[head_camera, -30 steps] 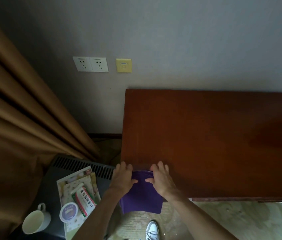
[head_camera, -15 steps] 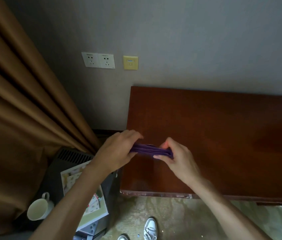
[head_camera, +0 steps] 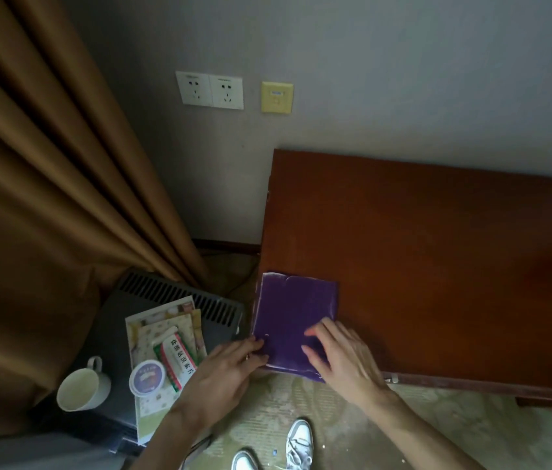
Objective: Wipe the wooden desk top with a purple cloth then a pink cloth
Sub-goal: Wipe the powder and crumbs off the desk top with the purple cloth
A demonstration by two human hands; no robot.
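Desk top [head_camera: 437,266], right end cropped

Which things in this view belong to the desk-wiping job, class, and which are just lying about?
Part of the job:
purple cloth, flat on the desk's near left corner
wooden desk top
left hand and right hand, both on the cloth

Lying about:
white cup
round tub
medicine box
wall sockets
curtain

Hotel rm: curtain [head_camera: 47,198], desk [head_camera: 437,266], wall sockets [head_camera: 209,90].
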